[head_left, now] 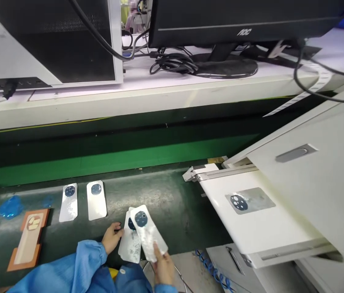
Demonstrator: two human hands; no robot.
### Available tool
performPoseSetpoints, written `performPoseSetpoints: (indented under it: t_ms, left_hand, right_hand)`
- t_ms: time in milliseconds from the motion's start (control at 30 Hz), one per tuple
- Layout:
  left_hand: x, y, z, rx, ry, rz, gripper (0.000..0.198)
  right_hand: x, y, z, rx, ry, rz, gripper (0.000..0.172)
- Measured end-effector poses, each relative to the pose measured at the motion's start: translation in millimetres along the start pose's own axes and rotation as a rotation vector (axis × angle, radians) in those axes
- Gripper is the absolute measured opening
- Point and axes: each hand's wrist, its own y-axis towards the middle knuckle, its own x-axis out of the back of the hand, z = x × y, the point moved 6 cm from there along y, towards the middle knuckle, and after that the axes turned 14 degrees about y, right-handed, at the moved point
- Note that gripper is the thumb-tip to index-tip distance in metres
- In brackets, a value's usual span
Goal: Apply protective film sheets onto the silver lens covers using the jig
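My right hand [163, 266] grips the lower end of a silvery phone back cover [149, 234] with a dark round camera area, thumb on its face. This cover is tilted and overlaps a second phone back cover [130, 246] beneath it, near the bench's front edge. At that second cover's left edge is my left hand [112, 238], its thumb and index finger apart; whether it touches the cover is hard to tell. Two more phone back covers, one [69, 203] at the left and another [96, 201] beside it, lie farther back on the dark green bench [172, 195].
An orange-brown fixture [29, 240] and blue film [10, 207] lie on the left. At right, a white machine platform [251, 219] carries another phone back cover [249, 200]. A shelf [159, 91] above holds a monitor [245, 24], cables and a computer case [68, 36].
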Motion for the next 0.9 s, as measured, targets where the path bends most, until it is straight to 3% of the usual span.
performPoseSetpoints:
  t_ms: [100,200,300,367,433,500,667,767,900]
  left_hand:
    - [-13.0,3,-8,-0.052,0.06,-0.015,0.028]
    - [-18.4,5,-13,-0.095,0.101,-0.036,0.028]
    - [-18.9,4,-10,-0.106,0.112,-0.051,0.031]
    - [-20.3,1,-5,-0.101,0.102,-0.06,0.034]
    - [-23.6,-3,1,-0.092,0.08,-0.069,0.035]
    - [-28.2,-5,6,-0.082,0.048,-0.08,0.034]
    - [-38.0,-9,15,-0.056,-0.053,-0.086,0.029]
    - [-37.8,-12,18,-0.066,-0.125,-0.061,0.037]
    - [-21.5,-15,9,-0.185,-0.192,-0.085,0.06]
  right_hand:
    - [-24,-30,-39,-0.075,-0.086,0.158,0.045]
    - [-24,-44,-51,-0.03,-0.229,0.232,0.05]
    - [-8,-37,-37,0.107,-0.395,0.184,0.036]
    - [-4,-26,-22,0.201,-0.492,0.13,0.039]
    - [-13,-16,-11,0.243,-0.574,0.118,0.053]
    - [-29,-10,-8,0.225,-0.649,0.153,0.058]
    - [-53,-8,-10,0.178,-0.831,0.289,0.035]
    - [-56,-14,-6,0.301,-0.982,0.322,0.026]
    - [-62,-26,-1,0.56,-1.134,0.328,0.025]
